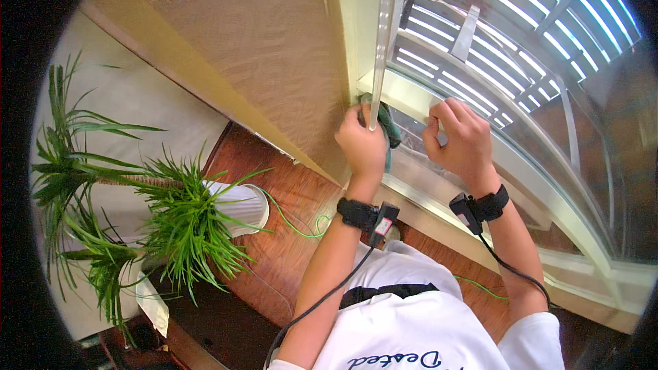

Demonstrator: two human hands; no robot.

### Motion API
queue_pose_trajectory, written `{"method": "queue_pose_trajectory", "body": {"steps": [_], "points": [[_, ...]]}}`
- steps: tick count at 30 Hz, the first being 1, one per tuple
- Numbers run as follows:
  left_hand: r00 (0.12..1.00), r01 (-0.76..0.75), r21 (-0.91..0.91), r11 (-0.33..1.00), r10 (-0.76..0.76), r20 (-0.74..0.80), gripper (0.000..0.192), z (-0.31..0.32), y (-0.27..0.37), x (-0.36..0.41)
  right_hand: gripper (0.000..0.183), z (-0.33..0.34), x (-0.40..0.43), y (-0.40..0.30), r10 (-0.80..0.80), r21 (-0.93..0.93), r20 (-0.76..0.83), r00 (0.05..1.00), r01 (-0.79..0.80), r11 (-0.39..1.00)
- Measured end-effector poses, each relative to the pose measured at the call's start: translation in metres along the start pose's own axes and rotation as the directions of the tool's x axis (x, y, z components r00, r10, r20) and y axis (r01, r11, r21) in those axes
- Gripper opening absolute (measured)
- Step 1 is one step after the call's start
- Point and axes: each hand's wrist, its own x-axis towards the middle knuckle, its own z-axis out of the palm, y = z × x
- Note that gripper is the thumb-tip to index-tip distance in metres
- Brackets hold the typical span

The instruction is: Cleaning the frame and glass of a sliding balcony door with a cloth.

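Observation:
My left hand [364,139] is closed around the lower end of a clear plastic wand [379,72] that hangs in front of the window frame. Dark green cloth [389,128] shows just behind and to the right of that hand; whether the fingers also grip it is hidden. To the right, my right hand [459,139] is raised before the window glass [519,92], its fingers curled with thumb and forefinger near each other. Nothing can be made out between them. Both wrists wear black straps with small cabled devices.
A leafy plant [190,216] in a white ribbed pot [241,209] stands on the wooden floor [288,262] at left. A thin green cable [293,228] lies on the floor. The light window sill [437,185] runs below the glass, beside a tan wall panel [257,51].

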Motion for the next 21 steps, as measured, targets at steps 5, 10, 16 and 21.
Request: {"method": "queue_pose_trajectory", "body": {"steps": [5,10,16,21], "points": [[0.998,-0.025,0.063,0.998,0.021,0.063,0.023,-0.005,-0.011,0.008,0.010,0.002,0.000,-0.002,0.008,-0.007,-0.008,1.000,-0.008,1.000],[0.991,-0.048,0.115,0.992,0.032,0.130,0.024,-0.010,0.005,0.007,0.010,0.004,-0.002,0.003,-0.008,0.011,-0.021,1.000,0.008,1.000],[0.977,-0.189,0.158,0.969,0.170,0.125,0.022,-0.011,-0.007,0.018,0.011,0.004,-0.003,0.003,-0.005,0.026,-0.040,0.999,0.006,1.000],[0.935,-0.302,0.153,0.941,0.262,0.238,0.023,-0.018,-0.007,0.015,0.010,0.004,-0.003,0.001,-0.001,0.013,-0.007,1.000,0.001,1.000]]}}
